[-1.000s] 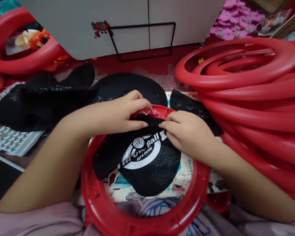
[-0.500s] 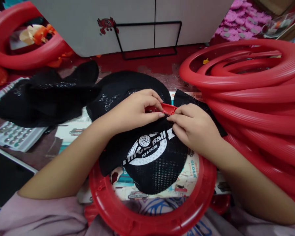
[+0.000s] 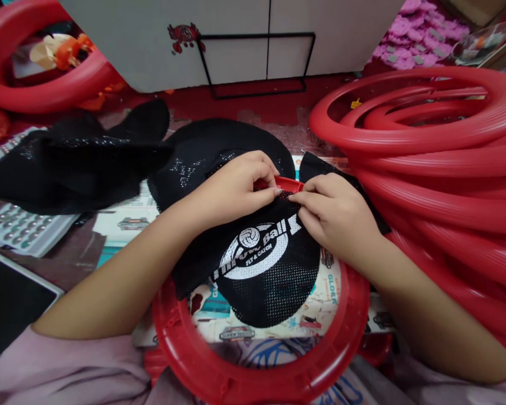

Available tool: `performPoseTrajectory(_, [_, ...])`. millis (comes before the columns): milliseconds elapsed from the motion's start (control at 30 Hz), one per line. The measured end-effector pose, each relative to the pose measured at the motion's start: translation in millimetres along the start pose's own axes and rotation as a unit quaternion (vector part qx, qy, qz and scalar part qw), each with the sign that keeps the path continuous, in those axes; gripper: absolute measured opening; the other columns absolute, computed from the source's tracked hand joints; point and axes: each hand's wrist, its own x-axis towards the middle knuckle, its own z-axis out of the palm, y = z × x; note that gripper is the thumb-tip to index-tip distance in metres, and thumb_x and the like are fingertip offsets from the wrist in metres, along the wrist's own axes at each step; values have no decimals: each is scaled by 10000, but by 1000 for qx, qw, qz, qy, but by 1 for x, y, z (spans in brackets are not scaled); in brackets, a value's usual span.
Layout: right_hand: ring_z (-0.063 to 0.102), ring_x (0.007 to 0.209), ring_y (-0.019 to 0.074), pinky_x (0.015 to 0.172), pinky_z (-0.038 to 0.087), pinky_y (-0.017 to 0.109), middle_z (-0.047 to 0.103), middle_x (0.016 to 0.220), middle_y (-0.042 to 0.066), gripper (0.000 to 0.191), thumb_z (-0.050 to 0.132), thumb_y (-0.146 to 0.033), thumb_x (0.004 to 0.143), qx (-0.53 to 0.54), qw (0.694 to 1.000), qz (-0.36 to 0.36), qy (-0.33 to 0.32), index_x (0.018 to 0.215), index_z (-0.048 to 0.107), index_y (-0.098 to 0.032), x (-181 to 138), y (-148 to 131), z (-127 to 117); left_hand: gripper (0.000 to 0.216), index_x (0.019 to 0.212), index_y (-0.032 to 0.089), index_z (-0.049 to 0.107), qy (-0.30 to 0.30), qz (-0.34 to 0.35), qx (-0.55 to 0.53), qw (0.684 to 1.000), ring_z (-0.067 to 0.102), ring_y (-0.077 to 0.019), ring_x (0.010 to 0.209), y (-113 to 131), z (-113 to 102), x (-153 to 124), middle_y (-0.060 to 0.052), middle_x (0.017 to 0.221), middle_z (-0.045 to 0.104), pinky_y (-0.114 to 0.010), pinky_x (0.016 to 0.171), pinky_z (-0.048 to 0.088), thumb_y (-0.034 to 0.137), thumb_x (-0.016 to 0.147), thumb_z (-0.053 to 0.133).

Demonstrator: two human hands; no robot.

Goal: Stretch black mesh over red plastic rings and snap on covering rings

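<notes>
While the left hand (image 3: 236,188) and right hand (image 3: 333,216) are pinching the black mesh (image 3: 261,270) against the red ring (image 3: 253,377) at its far rim, the rest is sagging inside; uneven tugging is risking the edge slipping free.

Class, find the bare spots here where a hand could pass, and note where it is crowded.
Free: the red strip between white cabinet and black mesh pile; the brown patch beside the calculator. Crowded: stacked rings on the right; left hand and right hand mid-bench.
</notes>
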Motion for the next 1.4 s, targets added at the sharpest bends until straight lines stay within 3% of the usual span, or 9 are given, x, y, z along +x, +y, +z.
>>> performPoseTrajectory(433, [530, 788, 232, 719, 447, 357, 638, 856, 135, 302, 430, -103, 847, -18, 997, 38, -67, 897, 727, -91, 3, 0, 6, 104, 610, 141, 602, 48, -62, 18, 997, 580, -154, 815, 3, 12, 0, -43, 847, 605, -290, 744, 458, 112, 707, 583])
performPoseTrajectory(600, [542, 812, 235, 737, 446, 357, 650, 872, 124, 301, 430, -110, 859, -28, 996, 14, -84, 934, 722, -104, 3, 0, 3, 95, 653, 143, 601, 24, -54, 14, 998, 577, -165, 858, 3, 6, 1, -49, 872, 610, -299, 781, 451, 150, 745, 577])
performPoseTrajectory(733, [567, 875, 246, 761, 440, 352, 656, 946, 137, 255, 464, -128, 847, -32, 995, 24, -91, 917, 708, -101, 3, -6, -10, 152, 827, 156, 640, -32, -50, 15, 998, 578, -174, 808, 1, -7, -2, -35, 875, 621, -302, 735, 451, 293, 761, 628])
performPoseTrajectory(800, [590, 845, 239, 744, 438, 343, 663, 904, 125, 238, 472, -141, 848, -34, 989, 65, -129, 908, 700, -105, 3, -15, -21, 216, 883, 163, 644, -41, -63, 26, 997, 583, -179, 795, -1, -13, -4, -32, 887, 633, -302, 718, 449, 325, 741, 651])
performPoseTrajectory(900, [625, 744, 222, 664, 431, 325, 678, 809, 93, 225, 480, -191, 878, -33, 956, 133, -260, 898, 697, -135, 5, -31, -34, 204, 912, 177, 641, -23, -87, 52, 995, 598, -194, 855, -3, -18, -8, -32, 932, 655, -315, 761, 449, 305, 754, 620])
performPoseTrajectory(1000, [646, 697, 236, 601, 425, 320, 690, 782, 106, 242, 493, -270, 906, -56, 928, 151, -337, 858, 691, -139, 6, -41, -35, 193, 923, 189, 627, -18, -114, 98, 989, 604, -210, 878, 1, -21, -14, -35, 940, 667, -327, 772, 446, 299, 769, 587])
performPoseTrajectory(1200, [675, 701, 250, 557, 449, 305, 696, 830, 181, 292, 473, -283, 936, -102, 922, 152, -342, 922, 676, -72, 5, -49, -18, 269, 1016, 206, 626, -90, -140, 165, 972, 613, -244, 892, 13, -33, -34, -59, 989, 669, -346, 763, 448, 354, 807, 546])
performPoseTrajectory(1400, [685, 711, 251, 521, 433, 282, 678, 881, 155, 234, 491, -235, 924, -120, 928, 142, -323, 915, 678, -94, 2, -52, -11, 255, 923, 194, 695, -62, -131, 12, 989, 620, -209, 945, 0, -29, -27, -48, 1029, 684, -338, 874, 453, 363, 812, 540])
